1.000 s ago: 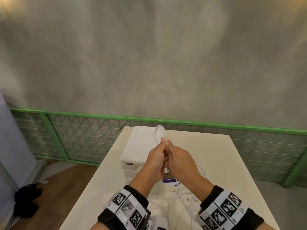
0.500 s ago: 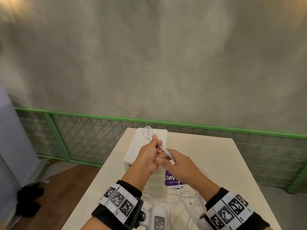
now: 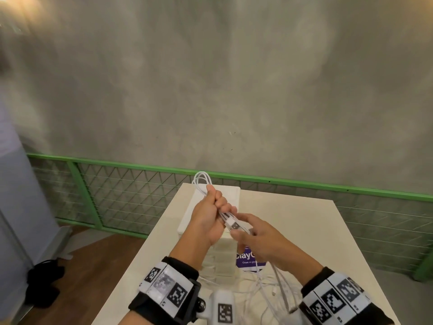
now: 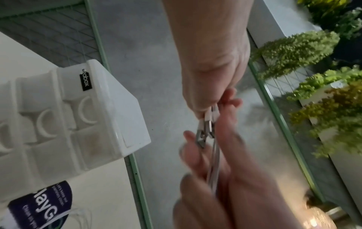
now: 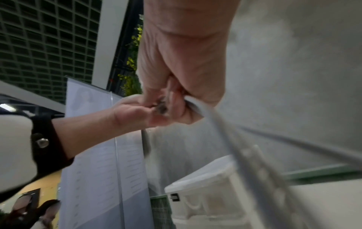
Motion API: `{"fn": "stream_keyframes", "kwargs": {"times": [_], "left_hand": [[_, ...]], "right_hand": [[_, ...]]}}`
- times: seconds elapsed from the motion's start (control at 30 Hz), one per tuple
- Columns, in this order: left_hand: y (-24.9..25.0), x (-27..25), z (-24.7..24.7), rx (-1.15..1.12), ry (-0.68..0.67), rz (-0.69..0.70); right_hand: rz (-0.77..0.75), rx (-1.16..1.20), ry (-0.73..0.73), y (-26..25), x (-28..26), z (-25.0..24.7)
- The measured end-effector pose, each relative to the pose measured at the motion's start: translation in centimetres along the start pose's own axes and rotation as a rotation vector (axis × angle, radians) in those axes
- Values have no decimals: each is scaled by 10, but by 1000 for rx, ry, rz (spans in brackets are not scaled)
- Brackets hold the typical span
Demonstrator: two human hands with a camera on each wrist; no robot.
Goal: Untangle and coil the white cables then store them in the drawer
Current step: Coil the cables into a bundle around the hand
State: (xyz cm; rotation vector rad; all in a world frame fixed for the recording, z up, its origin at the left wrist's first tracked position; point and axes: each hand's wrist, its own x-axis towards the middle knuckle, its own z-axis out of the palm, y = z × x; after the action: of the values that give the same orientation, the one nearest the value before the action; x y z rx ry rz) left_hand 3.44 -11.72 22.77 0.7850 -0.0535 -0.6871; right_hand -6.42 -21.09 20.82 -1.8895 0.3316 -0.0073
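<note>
Since a moment ago our right hand (image 3: pixel 262 240) has slid down the strands to pinch at the plugs (image 3: pixel 233 225) while our left hand (image 3: pixel 208 214) fists the looped white cables (image 3: pixel 202 181) above the drawer unit (image 3: pixel 187 221), and a tug against the loose tangle (image 3: pixel 269 292) on the table (image 3: pixel 328 242) may, we judge, undo the coil.

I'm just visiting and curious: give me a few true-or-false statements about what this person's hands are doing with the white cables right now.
1. The left hand grips a bundle of white cables looped above its fist. True.
2. The right hand rests flat on the cream table. False: it is raised, fingers at the cable plugs.
3. The white plastic drawer unit stands on the table. True.
4. All cables are coiled away. False: loose white cables lie on the table.
</note>
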Motion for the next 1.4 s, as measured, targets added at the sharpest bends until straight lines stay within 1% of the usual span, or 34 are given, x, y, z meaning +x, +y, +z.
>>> {"fn": "stream_keyframes", "kwargs": {"times": [0.07,0.1,0.13,0.2,0.23,0.27,0.3,0.37,0.4,0.43,0.5,0.57,0.63,0.73,0.8,0.83,0.9,1.0,1.07,1.13,1.2,1.23,1.33,1.4], "left_hand": [[17,5,-8,-125,19,6],[28,8,-14,-168,33,17],[37,12,-21,-193,43,26],[49,17,-32,-188,46,26],[50,18,-36,-161,50,23],[49,20,-37,-124,60,29],[46,21,-36,-83,71,36],[41,20,-32,11,82,42],[39,19,-28,88,82,47],[36,17,-25,195,81,52],[29,12,-16,452,63,51],[17,5,-6,638,8,23],[4,0,0,752,-79,-9],[-14,-9,4,828,-215,-58],[-23,-13,3,853,-309,-81],[-26,-14,3,887,-341,-85],[-29,-16,3,1025,-380,-79],[-36,-13,-6,1271,-406,-110],[-35,-16,-8,1336,-435,-128],[-30,-19,-8,1384,-493,-98],[-25,-21,-6,1377,-536,-55],[-22,-21,-5,1343,-542,-59],[-23,-22,-5,1164,-542,-126],[-26,-22,-6,1069,-523,-151]], "right_hand": [[-3,-3,-73,9,-6,-15],[0,-25,-73,14,-10,-26],[13,-53,-47,19,-15,-37],[50,-102,55,25,-23,-59],[46,-159,93,24,-26,-68],[33,-268,103,22,-26,-74],[13,-407,77,19,-26,-78],[-21,-689,-69,11,-25,-78],[-28,-776,-137,3,-26,-74],[-41,-824,-172,-5,-27,-71],[-107,-894,-181,-23,-30,-66],[-202,-977,-140,-39,-29,-60],[-256,-993,-69,-53,-23,-54],[-251,-977,44,-62,-8,-50],[-239,-998,90,-63,2,-49],[-233,-1014,101,-62,7,-48],[-219,-1025,106,-60,14,-45],[-153,-820,150,-60,19,-47],[-136,-739,147,-62,19,-52],[-145,-714,94,-63,21,-59],[-158,-745,40,-60,23,-62],[-160,-785,35,-57,25,-62],[-213,-916,130,-44,29,-60],[-194,-936,164,-36,29,-59]]}}
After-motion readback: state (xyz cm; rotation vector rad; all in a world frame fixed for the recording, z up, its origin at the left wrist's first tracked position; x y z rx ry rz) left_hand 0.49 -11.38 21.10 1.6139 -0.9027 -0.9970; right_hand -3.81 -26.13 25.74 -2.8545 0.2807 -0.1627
